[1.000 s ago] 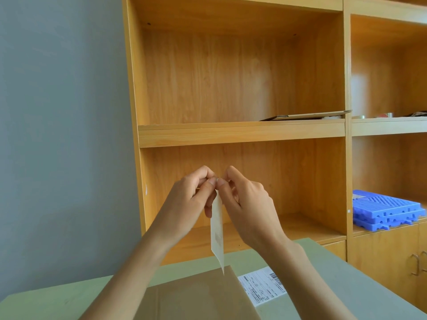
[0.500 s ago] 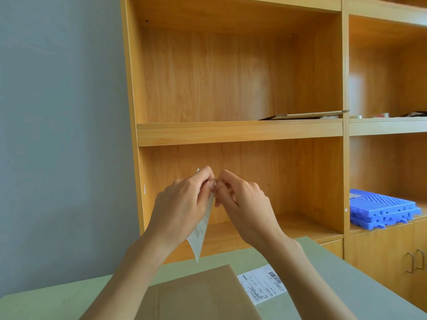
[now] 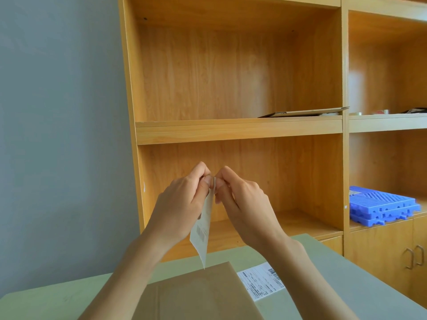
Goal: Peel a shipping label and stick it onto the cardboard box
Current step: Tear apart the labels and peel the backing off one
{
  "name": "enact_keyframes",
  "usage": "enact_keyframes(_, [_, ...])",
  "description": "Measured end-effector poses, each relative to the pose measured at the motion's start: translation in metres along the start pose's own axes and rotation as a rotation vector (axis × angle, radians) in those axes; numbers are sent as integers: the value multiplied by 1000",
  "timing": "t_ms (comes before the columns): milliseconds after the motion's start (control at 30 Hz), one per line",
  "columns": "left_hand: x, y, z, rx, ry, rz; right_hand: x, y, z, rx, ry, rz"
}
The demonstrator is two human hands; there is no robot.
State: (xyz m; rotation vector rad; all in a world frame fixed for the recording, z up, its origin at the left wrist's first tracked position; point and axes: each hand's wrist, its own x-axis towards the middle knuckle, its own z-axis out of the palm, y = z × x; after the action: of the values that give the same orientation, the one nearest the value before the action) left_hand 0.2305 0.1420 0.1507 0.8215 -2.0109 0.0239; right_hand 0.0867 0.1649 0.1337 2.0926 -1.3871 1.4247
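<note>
A white shipping label (image 3: 202, 229) hangs edge-on in front of me, held up in the air above the table. My left hand (image 3: 182, 204) and my right hand (image 3: 242, 202) both pinch its top corner, fingertips almost touching. Print shows on the label's lower part. Its bottom tip hangs just over the far edge of a brown cardboard box (image 3: 198, 294), which lies flat on the pale green table (image 3: 346, 280) between my forearms. Whether the label has come off its backing cannot be told.
A second printed label (image 3: 261, 282) lies flat on the table right of the box. A wooden shelf unit (image 3: 238, 130) stands behind the table, with a flat cardboard sheet (image 3: 305, 112) on one shelf and stacked blue plastic panels (image 3: 381, 206) at the right.
The label has swung from leaning left to hanging nearly straight down again, its tip back over the box edge. Both hands stay pinched on the top corner at about the same height.
</note>
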Motion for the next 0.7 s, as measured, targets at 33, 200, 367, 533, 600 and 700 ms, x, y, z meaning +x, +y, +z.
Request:
enact_keyframes(33, [0,0,0,-40,-1,-5,-1,0,-1,2,0,-17])
enact_keyframes(200, [-2,0,-1,-243,-19,-46,-2,-2,-2,-38,-9,-101])
enact_keyframes(367, [-1,0,-2,-309,-39,-50,-2,-1,-2,-45,13,-117])
enact_keyframes(533, [-1,-3,0,-300,-48,-43,-2,0,-1,-47,8,-110])
enact_keyframes(600, [-1,-4,0,-288,-51,-42,-2,1,0,-54,6,-108])
enact_keyframes(700, [-2,-4,1,-275,-59,-37,-2,2,1,-73,3,-115])
